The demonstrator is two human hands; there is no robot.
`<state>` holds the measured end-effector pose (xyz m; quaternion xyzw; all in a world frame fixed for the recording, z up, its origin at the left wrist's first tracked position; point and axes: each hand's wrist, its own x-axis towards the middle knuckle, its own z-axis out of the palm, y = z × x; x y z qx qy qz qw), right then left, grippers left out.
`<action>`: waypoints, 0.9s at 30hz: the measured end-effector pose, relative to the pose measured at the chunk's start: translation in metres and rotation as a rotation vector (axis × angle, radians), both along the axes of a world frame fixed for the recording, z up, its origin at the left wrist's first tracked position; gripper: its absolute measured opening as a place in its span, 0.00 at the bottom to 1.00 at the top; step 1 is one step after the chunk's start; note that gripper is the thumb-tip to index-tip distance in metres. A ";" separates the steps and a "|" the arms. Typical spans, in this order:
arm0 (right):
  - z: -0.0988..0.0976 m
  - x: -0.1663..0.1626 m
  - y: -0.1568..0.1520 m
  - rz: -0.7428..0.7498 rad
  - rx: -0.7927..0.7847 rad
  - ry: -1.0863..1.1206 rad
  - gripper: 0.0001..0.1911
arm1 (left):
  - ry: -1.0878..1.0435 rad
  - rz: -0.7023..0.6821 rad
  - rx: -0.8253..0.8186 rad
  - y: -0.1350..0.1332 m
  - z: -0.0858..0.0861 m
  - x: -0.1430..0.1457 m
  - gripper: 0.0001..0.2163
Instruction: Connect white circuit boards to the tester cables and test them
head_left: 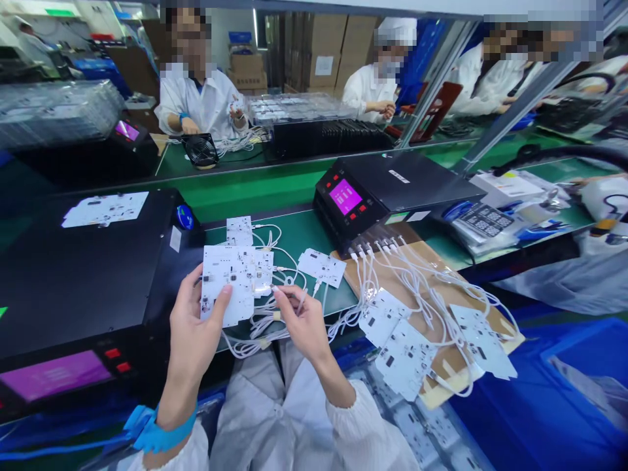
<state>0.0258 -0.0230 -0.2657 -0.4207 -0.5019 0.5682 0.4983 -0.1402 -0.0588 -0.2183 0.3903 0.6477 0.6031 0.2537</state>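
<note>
My left hand [196, 327] holds a white circuit board [230, 281] upright by its lower left edge, thumb pressed on its face. My right hand [301, 320] pinches a white cable plug [276, 288] at the board's right edge. A tangle of white cables [260, 327] hangs between both hands. Two more white boards [321, 267] [239, 230] lie flat on the green mat just beyond.
A black tester with a pink screen [346, 196] feeds several white cables to boards on a cardboard sheet [422, 288] at right. A large black box [88, 275] fills the left. Blue bin [554, 399] lower right. Three people in white coats sit across the green conveyor [245, 186].
</note>
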 end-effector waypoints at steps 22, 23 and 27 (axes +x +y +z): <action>0.013 0.015 0.004 0.226 -0.035 -0.052 0.25 | -0.008 -0.127 -0.141 -0.012 0.010 -0.016 0.36; 0.015 0.016 0.004 0.246 -0.037 -0.064 0.25 | 0.004 -0.129 -0.151 -0.012 0.011 -0.017 0.36; 0.016 0.018 0.005 0.284 -0.026 -0.103 0.23 | 0.027 -0.149 -0.167 -0.014 0.014 -0.018 0.36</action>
